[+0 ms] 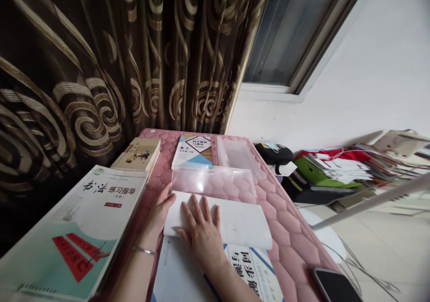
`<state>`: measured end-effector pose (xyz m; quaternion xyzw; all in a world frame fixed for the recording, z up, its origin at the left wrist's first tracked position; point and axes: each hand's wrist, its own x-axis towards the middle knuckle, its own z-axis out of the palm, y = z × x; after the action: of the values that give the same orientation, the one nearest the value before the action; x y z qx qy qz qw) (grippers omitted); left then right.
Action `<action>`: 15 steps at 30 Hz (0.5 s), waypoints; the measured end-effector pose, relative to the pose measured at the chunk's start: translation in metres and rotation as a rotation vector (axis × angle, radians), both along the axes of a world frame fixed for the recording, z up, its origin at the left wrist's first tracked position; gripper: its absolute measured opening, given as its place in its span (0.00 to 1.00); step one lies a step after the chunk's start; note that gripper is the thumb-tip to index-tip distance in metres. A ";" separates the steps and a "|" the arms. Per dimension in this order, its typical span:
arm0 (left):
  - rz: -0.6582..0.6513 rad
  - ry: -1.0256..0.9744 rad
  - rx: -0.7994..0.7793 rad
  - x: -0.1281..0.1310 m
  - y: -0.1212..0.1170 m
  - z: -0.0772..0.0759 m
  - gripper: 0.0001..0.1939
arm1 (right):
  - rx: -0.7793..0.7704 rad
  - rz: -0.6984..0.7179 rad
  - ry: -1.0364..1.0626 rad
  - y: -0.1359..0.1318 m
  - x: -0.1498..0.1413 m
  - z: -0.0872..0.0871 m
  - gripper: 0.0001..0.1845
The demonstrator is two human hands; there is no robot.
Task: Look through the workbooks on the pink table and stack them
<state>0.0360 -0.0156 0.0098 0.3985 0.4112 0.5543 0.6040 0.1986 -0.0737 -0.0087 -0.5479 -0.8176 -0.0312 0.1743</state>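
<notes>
"Where's the book (235, 231)?"

"On the pink quilted cover (289, 243), under the person's hands, with a white sheet (243, 219) over its far part."

"Which way does it point?"

"Sideways. The tops of its title characters face right, and the lines run toward the person. The white sheet's long axis goes left to right, its right end slanting nearer."

"And the hands?"

"The right hand (203, 232) is flat on the sheet, fingers spread. The left hand (164, 202) is at the sheet's left edge; I can't tell whether it's pinching anything."

"Any writing?"

"同步解 and 与测 on the book; the rest I can't make out. Past the clear plastic sheet (215, 180), a maths book (193, 152) reads 同步解析与测评, 数学, upright. At left, a calligraphy book (97, 217) says 书法 练习指导."
</notes>
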 end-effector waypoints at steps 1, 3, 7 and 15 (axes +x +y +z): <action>-0.008 0.006 -0.018 0.000 0.000 0.000 0.39 | 0.000 -0.009 0.002 0.000 0.000 0.000 0.35; -0.003 0.032 -0.037 0.001 0.000 0.000 0.39 | 0.002 -0.014 0.004 0.000 0.000 0.000 0.35; -0.016 0.032 -0.037 0.003 -0.003 0.005 0.39 | 0.016 -0.012 0.008 0.001 -0.001 0.002 0.35; 0.035 0.111 -0.007 0.006 -0.007 0.016 0.34 | 0.038 -0.004 0.020 0.001 0.000 0.003 0.35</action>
<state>0.0421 -0.0228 0.0254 0.4194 0.4527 0.5404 0.5719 0.1986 -0.0724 -0.0061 -0.5463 -0.8141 -0.0417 0.1928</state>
